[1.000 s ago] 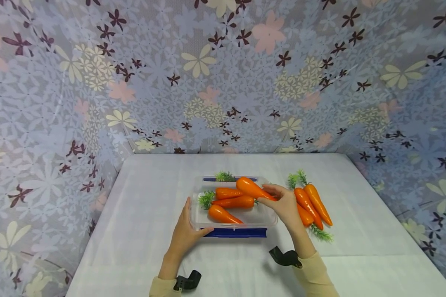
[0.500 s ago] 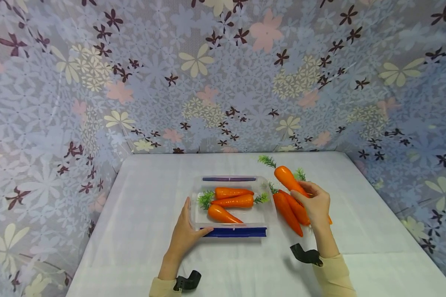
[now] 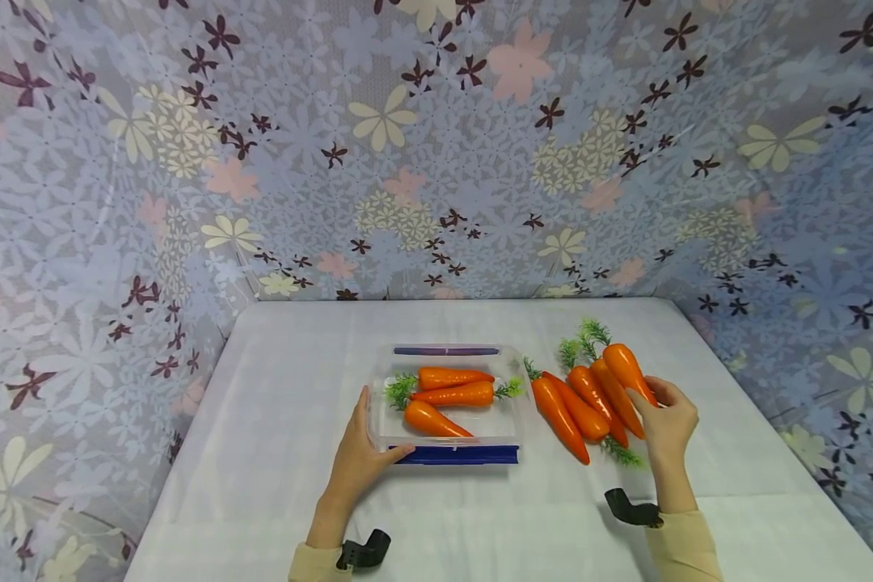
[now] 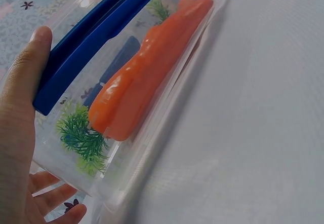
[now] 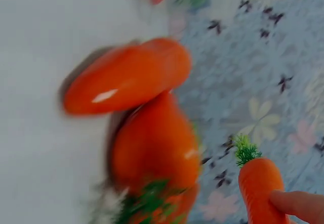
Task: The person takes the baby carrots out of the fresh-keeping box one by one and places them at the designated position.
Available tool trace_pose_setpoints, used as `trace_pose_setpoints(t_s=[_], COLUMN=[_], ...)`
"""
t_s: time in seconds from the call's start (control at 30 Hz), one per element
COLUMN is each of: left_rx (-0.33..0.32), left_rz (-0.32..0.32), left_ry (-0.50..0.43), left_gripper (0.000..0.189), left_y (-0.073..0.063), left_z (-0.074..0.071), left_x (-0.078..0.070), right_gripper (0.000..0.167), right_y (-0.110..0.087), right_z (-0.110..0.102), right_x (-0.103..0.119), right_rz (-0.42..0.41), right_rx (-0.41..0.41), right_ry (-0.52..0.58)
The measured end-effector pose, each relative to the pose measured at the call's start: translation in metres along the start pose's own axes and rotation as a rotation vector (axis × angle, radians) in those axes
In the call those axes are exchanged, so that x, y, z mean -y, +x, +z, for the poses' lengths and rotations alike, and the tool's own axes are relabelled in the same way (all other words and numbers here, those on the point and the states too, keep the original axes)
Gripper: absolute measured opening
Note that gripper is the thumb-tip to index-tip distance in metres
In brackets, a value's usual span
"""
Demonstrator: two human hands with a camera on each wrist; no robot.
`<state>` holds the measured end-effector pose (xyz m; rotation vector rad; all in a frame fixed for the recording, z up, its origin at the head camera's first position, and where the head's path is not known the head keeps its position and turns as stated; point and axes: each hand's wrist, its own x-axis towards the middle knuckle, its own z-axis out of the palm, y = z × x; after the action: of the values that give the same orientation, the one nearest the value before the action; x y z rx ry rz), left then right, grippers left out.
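Note:
A clear plastic food container [image 3: 505, 420] with blue side latches stands on the table with several carrots [image 3: 429, 420] inside. My left hand [image 3: 360, 457] holds its near left corner, thumb over the front latch [image 4: 76, 57] and fingers along the left wall. On the right, my right hand [image 3: 669, 416] pinches a carrot [image 3: 626, 368] near its narrow tip, its thick leafy end pointing away from me. That carrot overlaps the right end of a row of loose carrots [image 3: 560, 420]. The right wrist view shows the held carrot [image 5: 258, 191] with thumb against it, beside the blurred row.
A white cloth covers the table [image 3: 284, 347]. Close behind and at both sides rises a floral fabric backdrop [image 3: 436, 162]. The loose carrots lie just right of the container, some with green tops toward the back.
My right hand has carried one carrot from over the container rightward, past the loose carrots to the row's right end. The left hand has stayed on the container.

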<state>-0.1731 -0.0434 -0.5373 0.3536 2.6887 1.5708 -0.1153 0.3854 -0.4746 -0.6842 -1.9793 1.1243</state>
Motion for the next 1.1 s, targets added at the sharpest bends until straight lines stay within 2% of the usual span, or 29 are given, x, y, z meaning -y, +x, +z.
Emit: trace_pose_setpoints(t_s=[0.1,0.4,0.67,1.1], left_rx=[0.002,0.017,0.0,0.007], left_rz=[0.005,-0.008,0.015,-0.013], left_ry=[0.009,0.006,0.005,0.003], left_gripper=[0.121,0.121,0.12,0.121], left_y=[0.001,0.0,0.001,0.0], left_z=[-0.001,-0.002,-0.001,-0.001], left_x=[-0.001,-0.004,-0.004,-0.002], right_gripper=[0.032,0.036,0.037,0.037], right_y=[0.003,0.008,0.008,0.006], right_z=[-0.001,-0.004,-0.005,-0.007], right_x=[-0.015,-0.044,-0.053,-0.059], right_rz=[0.002,0.075,0.101,0.187], right_rx=[-0.022,-0.002,0.015,0.058], right_ry=[-0.029,-0.148,-0.195,-0.235])
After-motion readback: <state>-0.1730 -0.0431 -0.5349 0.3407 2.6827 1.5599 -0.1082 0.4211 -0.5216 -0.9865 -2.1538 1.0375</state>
